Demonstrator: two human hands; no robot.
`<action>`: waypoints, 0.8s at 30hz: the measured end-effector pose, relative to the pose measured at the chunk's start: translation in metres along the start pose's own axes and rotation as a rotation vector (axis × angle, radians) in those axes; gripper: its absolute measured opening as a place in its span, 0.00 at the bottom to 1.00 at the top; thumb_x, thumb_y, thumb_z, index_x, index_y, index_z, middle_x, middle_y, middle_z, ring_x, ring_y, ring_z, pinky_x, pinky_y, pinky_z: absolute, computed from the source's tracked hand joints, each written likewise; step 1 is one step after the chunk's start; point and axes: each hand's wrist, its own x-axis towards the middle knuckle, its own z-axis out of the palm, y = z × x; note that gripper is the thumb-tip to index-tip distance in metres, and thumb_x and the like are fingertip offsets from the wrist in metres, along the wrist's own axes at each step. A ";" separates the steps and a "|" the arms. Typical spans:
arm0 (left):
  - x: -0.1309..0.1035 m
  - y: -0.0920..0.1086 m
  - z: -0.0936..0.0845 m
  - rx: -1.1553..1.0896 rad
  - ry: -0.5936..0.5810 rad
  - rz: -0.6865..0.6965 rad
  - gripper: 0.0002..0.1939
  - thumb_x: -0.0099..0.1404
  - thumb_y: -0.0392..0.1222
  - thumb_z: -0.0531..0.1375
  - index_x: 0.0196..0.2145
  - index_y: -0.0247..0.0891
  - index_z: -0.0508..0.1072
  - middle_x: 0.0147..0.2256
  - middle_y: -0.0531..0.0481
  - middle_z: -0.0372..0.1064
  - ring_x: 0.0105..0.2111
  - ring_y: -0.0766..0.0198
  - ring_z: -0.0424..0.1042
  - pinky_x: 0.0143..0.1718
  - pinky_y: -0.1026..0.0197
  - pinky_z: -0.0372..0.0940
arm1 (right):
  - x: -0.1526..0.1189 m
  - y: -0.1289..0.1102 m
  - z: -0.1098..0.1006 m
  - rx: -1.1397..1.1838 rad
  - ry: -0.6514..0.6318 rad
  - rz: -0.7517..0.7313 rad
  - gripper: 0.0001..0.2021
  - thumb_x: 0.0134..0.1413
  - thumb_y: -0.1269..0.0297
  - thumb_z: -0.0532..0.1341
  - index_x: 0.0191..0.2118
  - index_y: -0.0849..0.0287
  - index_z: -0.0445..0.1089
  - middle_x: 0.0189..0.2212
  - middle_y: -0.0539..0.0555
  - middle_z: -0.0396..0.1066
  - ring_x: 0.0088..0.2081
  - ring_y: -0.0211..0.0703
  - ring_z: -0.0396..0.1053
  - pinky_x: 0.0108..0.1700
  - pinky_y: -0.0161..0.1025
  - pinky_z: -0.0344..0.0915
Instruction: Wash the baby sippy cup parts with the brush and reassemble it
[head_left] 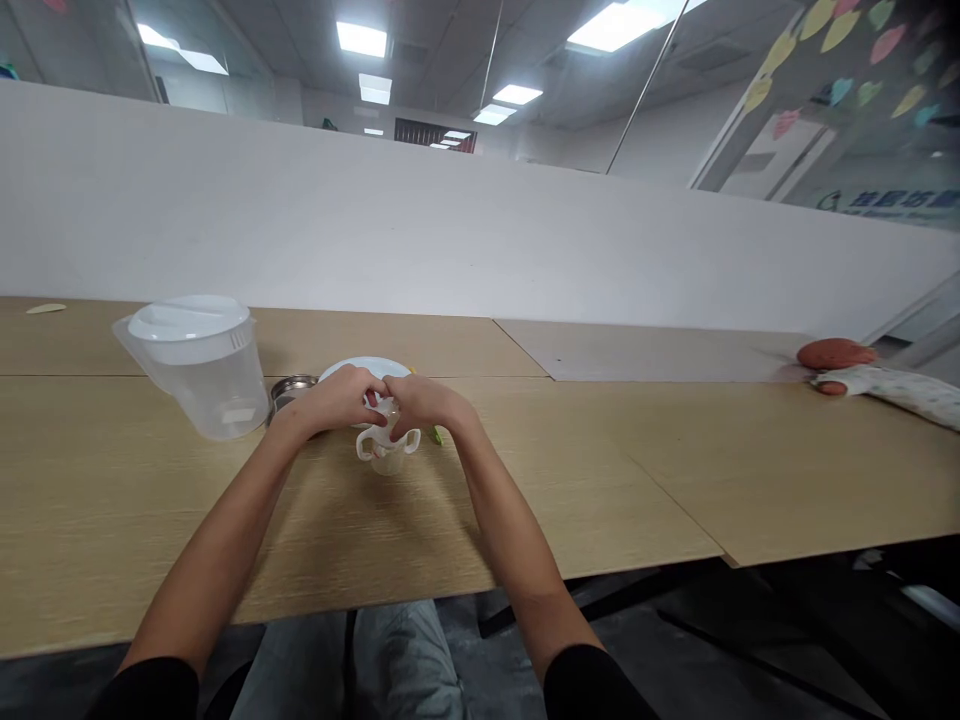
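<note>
A small clear cup with two white handles [388, 460] stands upright on the wooden table [322, 540]. Both hands meet over its top. My left hand [339, 398] comes in from the left, fingers curled around the upper part of the cup. From the right, my right hand [425, 402] has its fingers bent around the same upper part, its fingertips close to those of my left hand. Behind the hands lies a white plate [365, 364], partly hidden by them. A metal container [294, 385] sits just left of my left hand, partly covered by it.
A clear pitcher with a white lid [217, 385] stands at the left. Something green [436, 436] shows beside my right hand. At the far right are a reddish-brown object [836, 354] and a pale patterned sleeve [900, 388]. A white partition [450, 240] rises behind the table.
</note>
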 end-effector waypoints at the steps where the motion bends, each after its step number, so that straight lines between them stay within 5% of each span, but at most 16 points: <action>1: 0.000 -0.005 0.002 -0.033 0.008 0.015 0.12 0.53 0.49 0.62 0.34 0.42 0.78 0.30 0.52 0.73 0.31 0.62 0.70 0.32 0.63 0.61 | 0.000 0.000 0.000 -0.005 -0.003 0.010 0.28 0.37 0.61 0.71 0.47 0.61 0.65 0.43 0.58 0.72 0.41 0.48 0.70 0.33 0.34 0.61; 5: -0.008 -0.027 0.032 -0.272 0.145 0.043 0.21 0.53 0.52 0.62 0.43 0.41 0.76 0.35 0.51 0.75 0.36 0.60 0.71 0.40 0.60 0.65 | 0.000 -0.001 0.001 -0.016 0.015 0.010 0.29 0.37 0.61 0.71 0.47 0.63 0.65 0.43 0.61 0.72 0.42 0.51 0.70 0.34 0.35 0.62; 9: -0.030 -0.048 0.078 -0.314 0.594 -0.041 0.25 0.59 0.53 0.58 0.51 0.39 0.70 0.44 0.45 0.73 0.41 0.59 0.72 0.45 0.56 0.66 | -0.003 -0.005 0.001 -0.036 0.021 -0.020 0.31 0.38 0.64 0.71 0.51 0.64 0.64 0.44 0.63 0.71 0.44 0.52 0.70 0.36 0.36 0.63; 11: -0.038 -0.055 0.092 -0.206 0.707 0.017 0.21 0.63 0.51 0.55 0.50 0.39 0.70 0.48 0.44 0.71 0.47 0.58 0.69 0.52 0.53 0.61 | -0.004 -0.007 0.001 -0.058 0.018 -0.048 0.28 0.40 0.66 0.70 0.50 0.65 0.65 0.45 0.64 0.71 0.46 0.52 0.70 0.39 0.37 0.63; 15: -0.042 -0.060 0.101 -0.050 0.731 0.049 0.21 0.65 0.51 0.52 0.52 0.40 0.68 0.49 0.44 0.70 0.52 0.56 0.65 0.58 0.49 0.53 | -0.003 -0.011 0.003 -0.032 0.047 -0.107 0.26 0.43 0.66 0.68 0.50 0.64 0.66 0.45 0.61 0.72 0.47 0.50 0.69 0.41 0.36 0.62; 19: -0.036 -0.059 0.116 -0.021 0.626 -0.003 0.37 0.58 0.59 0.58 0.60 0.39 0.57 0.51 0.41 0.68 0.53 0.51 0.62 0.61 0.45 0.44 | -0.001 -0.014 0.007 0.017 0.077 -0.099 0.25 0.43 0.64 0.68 0.50 0.64 0.66 0.43 0.60 0.72 0.44 0.48 0.69 0.37 0.35 0.61; 24: -0.031 -0.055 0.133 -0.083 0.676 -0.148 0.42 0.55 0.58 0.62 0.61 0.41 0.52 0.50 0.41 0.67 0.54 0.50 0.61 0.59 0.45 0.47 | 0.001 -0.016 0.012 0.076 0.139 -0.094 0.27 0.42 0.61 0.68 0.50 0.63 0.64 0.39 0.58 0.72 0.40 0.45 0.69 0.34 0.34 0.58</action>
